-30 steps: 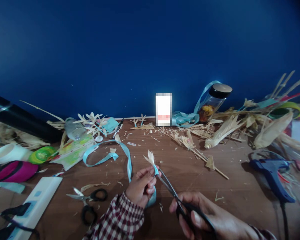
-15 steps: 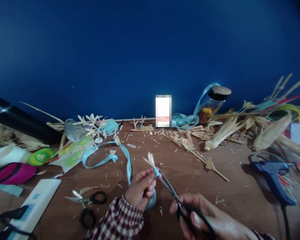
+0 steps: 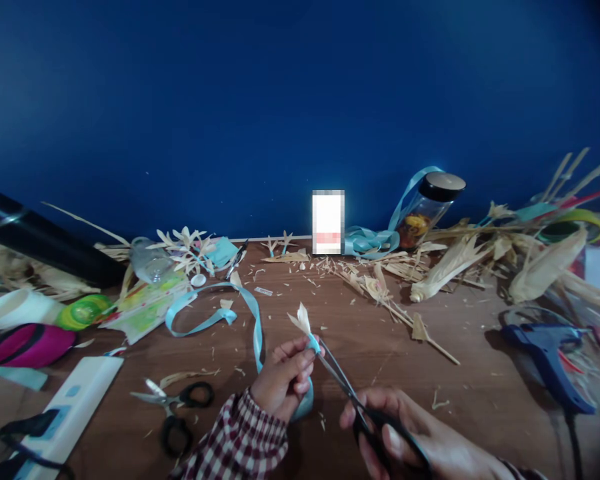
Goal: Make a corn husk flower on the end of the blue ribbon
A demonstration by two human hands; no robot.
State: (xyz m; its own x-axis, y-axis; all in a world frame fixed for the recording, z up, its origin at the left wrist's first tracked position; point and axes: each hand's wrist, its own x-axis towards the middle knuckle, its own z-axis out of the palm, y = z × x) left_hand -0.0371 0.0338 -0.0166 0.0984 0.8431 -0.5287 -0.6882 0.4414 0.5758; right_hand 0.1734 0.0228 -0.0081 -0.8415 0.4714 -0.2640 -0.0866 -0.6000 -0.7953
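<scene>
Between the fingertips of my left hand (image 3: 286,375) is a small corn husk flower (image 3: 301,321), its pale petals pointing up. Light blue ribbon (image 3: 313,343) is wrapped round its base, and more ribbon hangs below the hand and runs off left over the table. My right hand (image 3: 405,427) grips the black handles of a pair of scissors (image 3: 344,383). The scissor blades are slightly apart, with their tips right beside the ribbon-wrapped base. Whether the ribbon lies between the blades I cannot tell.
A second pair of scissors (image 3: 173,407) lies left, near a white power strip (image 3: 83,407). At right rests a blue glue gun (image 3: 545,360). Corn husks (image 3: 447,267), a ribbon heap (image 3: 373,241) and a lidded jar (image 3: 425,210) line the back. Husk scraps litter the brown table (image 3: 350,320).
Almost nothing differs. The view has shifted very slightly, while both hands, the flower and the scissors keep nearly the same places.
</scene>
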